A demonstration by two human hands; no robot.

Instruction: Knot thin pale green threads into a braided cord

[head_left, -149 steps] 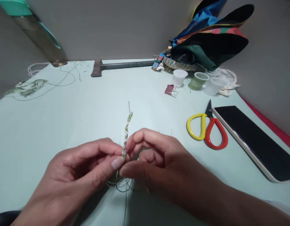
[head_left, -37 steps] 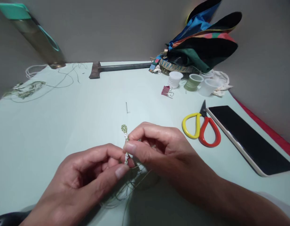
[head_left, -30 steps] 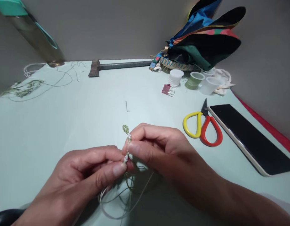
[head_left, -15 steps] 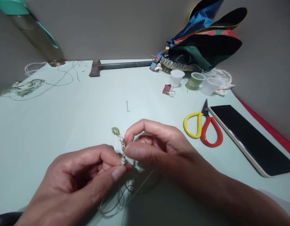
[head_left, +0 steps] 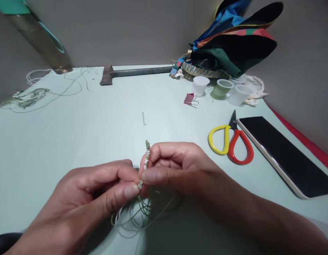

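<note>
A narrow green and white knotted cord (head_left: 147, 158) stands up between my two hands at the lower middle. My left hand (head_left: 100, 194) pinches its lower end between thumb and forefinger. Just above that spot, my right hand (head_left: 177, 166) is closed on the same cord with thumb and fingertips. The cord's green tip rises past my right fingers. Loose green and white threads (head_left: 134, 221) hang in loops under both hands. Part of the knotted section is covered by my fingertips.
Scissors (head_left: 234, 141) and a phone (head_left: 286, 156) lie to the right. Behind are thread spools (head_left: 221, 89), a binder clip (head_left: 189, 99), a hammer-like tool (head_left: 137, 72), a fabric bundle (head_left: 233, 46) and a bottle (head_left: 38, 39). More cords (head_left: 31, 98) lie at the left.
The knotted cord has turned, so its end loop now shows edge-on and farther right. My right fingertips have moved down the cord, closer to my left ones.
</note>
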